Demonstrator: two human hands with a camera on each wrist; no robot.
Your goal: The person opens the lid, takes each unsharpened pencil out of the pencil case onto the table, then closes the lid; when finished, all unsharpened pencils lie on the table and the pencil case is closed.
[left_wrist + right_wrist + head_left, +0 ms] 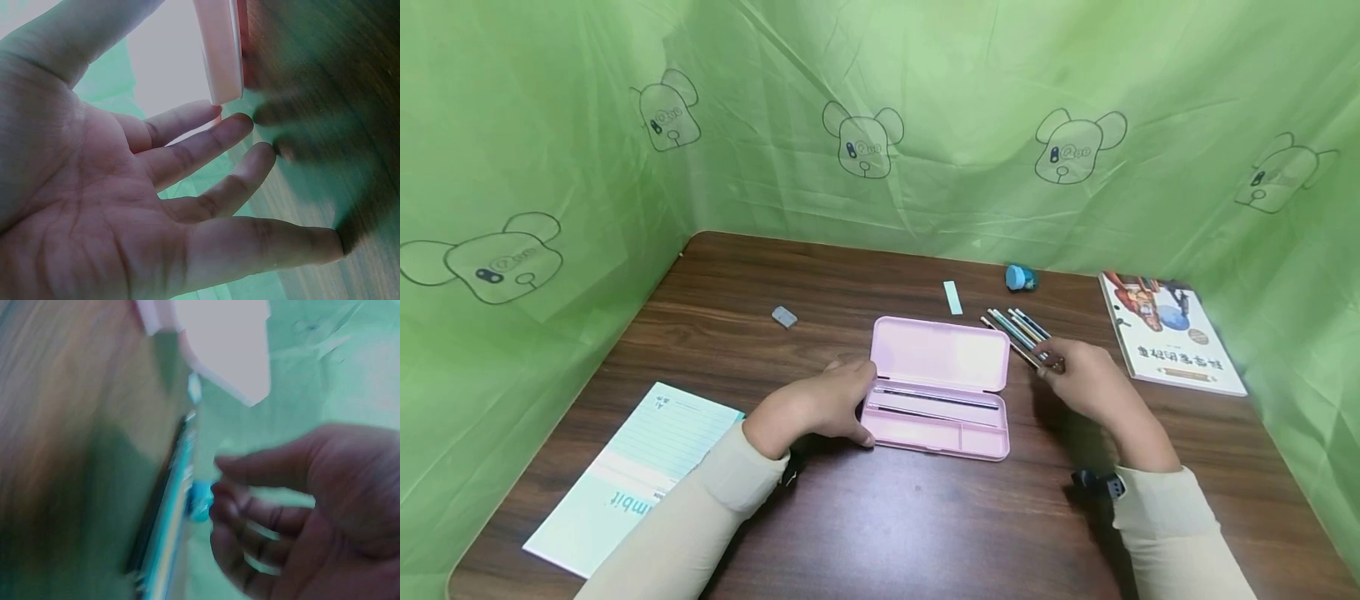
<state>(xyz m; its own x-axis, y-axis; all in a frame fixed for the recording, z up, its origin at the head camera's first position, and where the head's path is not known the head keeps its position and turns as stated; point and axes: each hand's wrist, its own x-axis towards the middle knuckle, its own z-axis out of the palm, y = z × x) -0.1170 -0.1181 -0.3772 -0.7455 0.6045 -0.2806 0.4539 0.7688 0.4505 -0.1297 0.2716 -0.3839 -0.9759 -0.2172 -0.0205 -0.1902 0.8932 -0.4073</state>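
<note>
Green sheeting printed with bear heads walls off a dark wooden table [880,533], and that is all the room I get. My right hand [1086,379] sits at the near end of a bundle of pencils [1017,331] lying toward the table's far right, beside the open pink pencil case [936,387]; the fingers curl over the pencil ends, though the blurred wrist view leaves me unable to tell whether they pinch yet. I'd close on one pencil only, near its end, and lift it clear before swinging left. My left hand [820,408] rests with relaxed, straight fingers against the case's left end, gripping nothing; keeping it there should stop the case sliding. Two pencils already lie in the tray. Further out: an eraser [784,316] near the far left, a blue sharpener [1019,277] at the far edge, a book [1168,332] along the right edge, and a notebook [632,475] at the near left corner.
</note>
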